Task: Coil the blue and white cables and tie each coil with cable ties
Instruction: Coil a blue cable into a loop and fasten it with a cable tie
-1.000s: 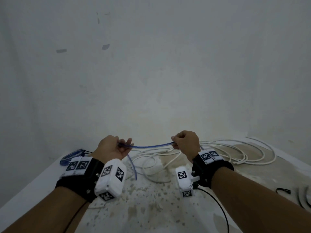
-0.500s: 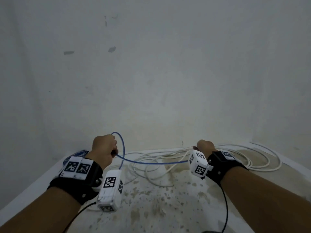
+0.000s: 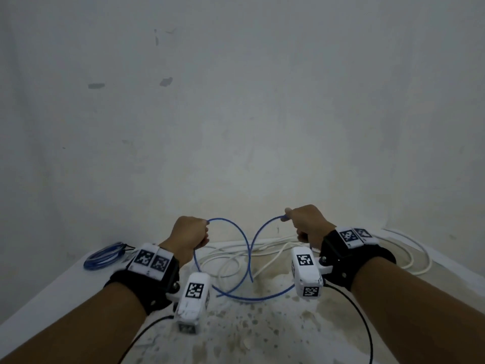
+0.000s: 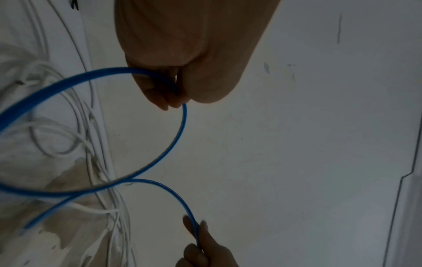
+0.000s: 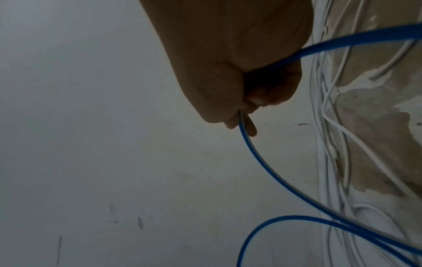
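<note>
A thin blue cable [image 3: 248, 261] runs between my two raised hands. It arcs out of each fist, crosses itself in the middle and sags to the stained table [image 3: 236, 334]. My left hand [image 3: 190, 236] grips one part of it in a fist, and the left wrist view shows the blue cable [image 4: 180, 126] leaving that left hand [image 4: 173, 90]. My right hand [image 3: 305, 223] pinches the other part between thumb and fingers, as the right wrist view shows with the blue cable [image 5: 262, 162] below my right hand [image 5: 242, 112]. Loose white cable [image 3: 262, 256] lies tangled behind.
A coiled blue cable [image 3: 105, 256] lies at the table's back left by the wall. White cable loops [image 3: 414, 256] spread to the back right corner. The plain wall [image 3: 236, 127] stands close behind. Black leads hang from both wrist cameras.
Both hands have risen and drawn a little closer together. The blue cable, first held taut, then sagging, now forms two arcs that cross and droop onto the table.
</note>
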`<state>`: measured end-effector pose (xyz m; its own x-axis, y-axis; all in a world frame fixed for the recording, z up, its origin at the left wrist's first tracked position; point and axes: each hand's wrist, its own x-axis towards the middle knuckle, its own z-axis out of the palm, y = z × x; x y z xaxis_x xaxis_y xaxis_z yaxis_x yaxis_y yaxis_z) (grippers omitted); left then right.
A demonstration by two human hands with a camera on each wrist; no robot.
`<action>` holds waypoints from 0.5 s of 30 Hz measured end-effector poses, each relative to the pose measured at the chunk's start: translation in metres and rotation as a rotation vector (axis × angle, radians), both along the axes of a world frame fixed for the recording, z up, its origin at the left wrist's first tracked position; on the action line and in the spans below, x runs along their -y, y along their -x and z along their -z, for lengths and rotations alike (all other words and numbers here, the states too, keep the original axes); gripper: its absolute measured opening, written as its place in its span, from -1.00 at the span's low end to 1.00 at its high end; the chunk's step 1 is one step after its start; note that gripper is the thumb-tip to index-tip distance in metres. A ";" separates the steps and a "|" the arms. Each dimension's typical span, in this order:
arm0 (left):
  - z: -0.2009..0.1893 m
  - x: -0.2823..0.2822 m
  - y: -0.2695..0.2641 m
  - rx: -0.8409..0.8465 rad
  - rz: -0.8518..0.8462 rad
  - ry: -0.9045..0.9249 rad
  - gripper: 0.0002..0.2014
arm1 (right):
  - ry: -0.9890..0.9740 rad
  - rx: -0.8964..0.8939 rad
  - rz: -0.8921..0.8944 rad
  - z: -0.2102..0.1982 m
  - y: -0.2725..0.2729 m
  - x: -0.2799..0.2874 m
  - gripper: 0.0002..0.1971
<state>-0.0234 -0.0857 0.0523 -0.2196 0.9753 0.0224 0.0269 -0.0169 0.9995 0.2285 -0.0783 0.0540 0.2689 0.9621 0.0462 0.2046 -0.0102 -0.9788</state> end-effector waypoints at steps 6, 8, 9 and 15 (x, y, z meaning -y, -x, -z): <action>-0.017 -0.057 -0.016 -0.596 0.129 -0.222 -0.49 | -0.032 -0.052 0.008 -0.009 -0.014 0.010 -0.74; -0.005 -0.065 -0.021 -0.755 0.042 -0.113 -0.37 | -0.104 -0.103 0.080 -0.008 -0.017 0.008 -0.69; 0.004 -0.062 -0.024 -0.768 -0.020 -0.057 -0.36 | -0.139 -0.169 0.128 -0.008 -0.017 0.006 -0.69; 0.053 0.026 -0.026 -0.445 0.594 0.538 -0.36 | -0.244 -0.865 0.208 0.007 0.014 -0.009 -0.66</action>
<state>0.0027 -0.1121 -0.0004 0.2417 0.8285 -0.5051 0.5473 0.3134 0.7761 0.2148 -0.0696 0.0468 0.4708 0.8804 -0.0566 -0.5822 0.2618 -0.7698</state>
